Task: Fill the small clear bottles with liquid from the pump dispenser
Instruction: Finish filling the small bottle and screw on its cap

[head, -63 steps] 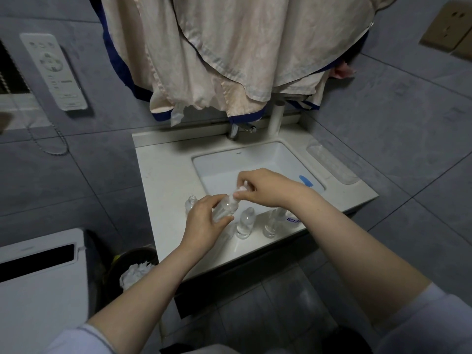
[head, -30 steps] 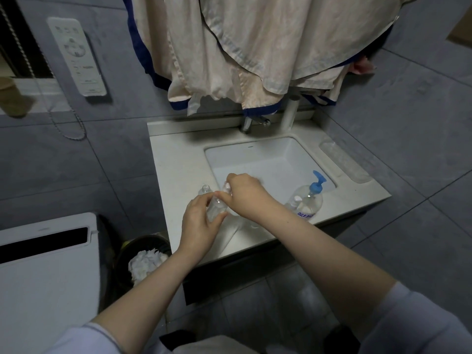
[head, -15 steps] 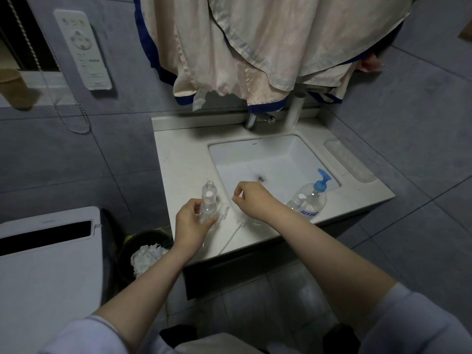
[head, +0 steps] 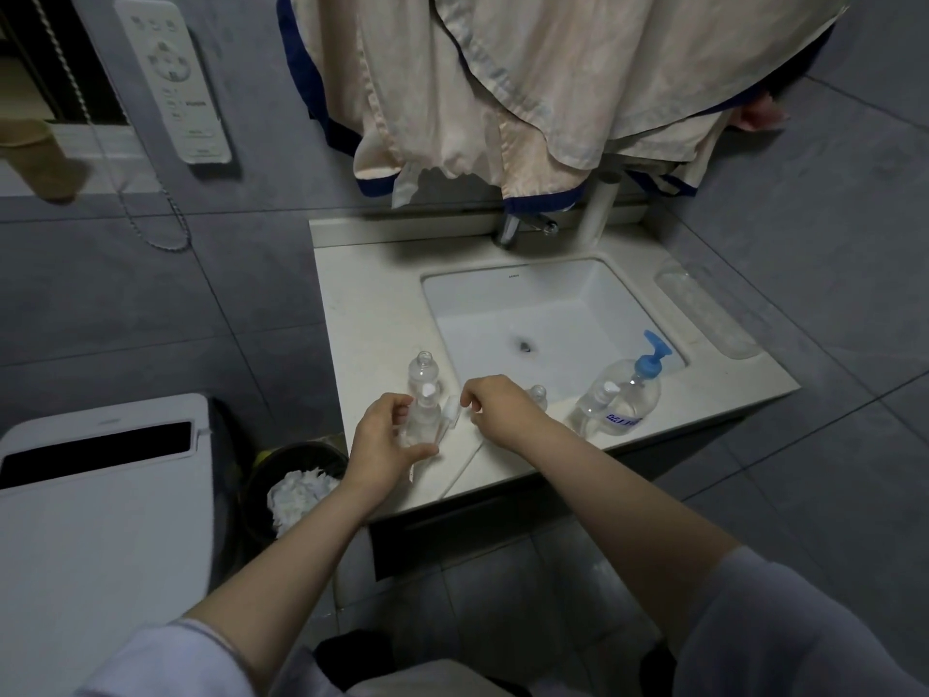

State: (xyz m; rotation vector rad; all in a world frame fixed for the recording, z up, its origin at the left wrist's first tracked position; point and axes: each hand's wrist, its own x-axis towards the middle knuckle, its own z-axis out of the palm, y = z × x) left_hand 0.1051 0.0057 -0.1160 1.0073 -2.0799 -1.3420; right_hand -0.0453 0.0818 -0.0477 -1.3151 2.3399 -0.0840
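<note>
Your landmark is the white rectangular sink basin (head: 507, 314), set into a pale stone countertop (head: 372, 314). Above the basin hang cream cloth garments with dark blue edging (head: 528, 93), covering most of the wall behind the tap. Well to the left of the basin stands a white toilet with a dark panel on its lid (head: 95, 495), and between it and the counter sits a dark round waste bin holding crumpled white paper (head: 294, 482). On the counter at the basin's front right corner stands the clear rounded pump dispenser with a blue pump head (head: 626, 389), with a small clear bottle capped in white (head: 595, 400) touching its left side. At the basin's front left corner your left hand (head: 387, 445) curls its fingers and thumb around a small clear bottle with a white top (head: 421, 420), gripping its lower body so the neck rises above your fingers. Just behind that stands an uncapped small clear bottle (head: 425, 372), upright. Your right hand (head: 497, 407) hovers in front of the basin, fingers curled with thumb and forefinger close together; you cannot tell from here whether they pinch anything. A small clear cap (head: 452, 410) lies between your two hands.
</note>
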